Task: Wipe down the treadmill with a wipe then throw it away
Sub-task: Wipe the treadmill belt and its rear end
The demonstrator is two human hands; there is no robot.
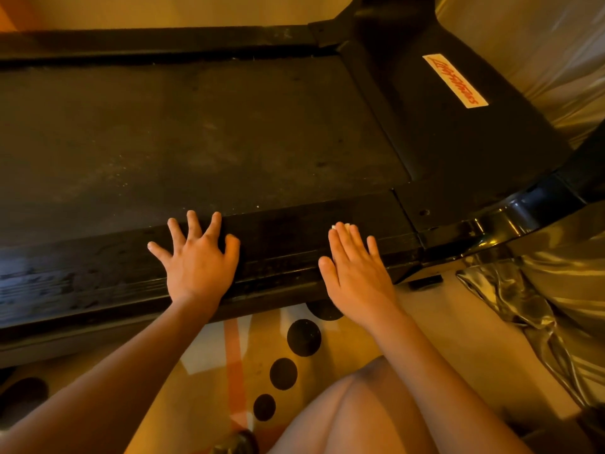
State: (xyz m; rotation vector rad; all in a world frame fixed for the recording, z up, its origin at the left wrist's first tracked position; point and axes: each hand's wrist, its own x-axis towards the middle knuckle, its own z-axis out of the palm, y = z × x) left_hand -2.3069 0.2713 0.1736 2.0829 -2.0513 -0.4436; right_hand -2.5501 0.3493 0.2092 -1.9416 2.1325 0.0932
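The black treadmill (pixel 229 132) stretches across the view, its dusty belt in the middle and its near side rail (pixel 281 244) in front of me. My left hand (pixel 199 260) lies flat on that rail with fingers spread. My right hand (pixel 357 270) lies flat on the rail further right, fingers straight and together. A small white bit of the wipe (pixel 342 226) peeks out beyond its fingertips; the remainder of the wipe is hidden under the hand.
The motor cover (pixel 458 132) with a white and red sticker (pixel 455 80) is at the right. Shiny silver sheeting (pixel 556 290) lies crumpled at the right. Below the rail is a floor mat with black dots (pixel 303 337). My knee (pixel 376 414) shows at the bottom.
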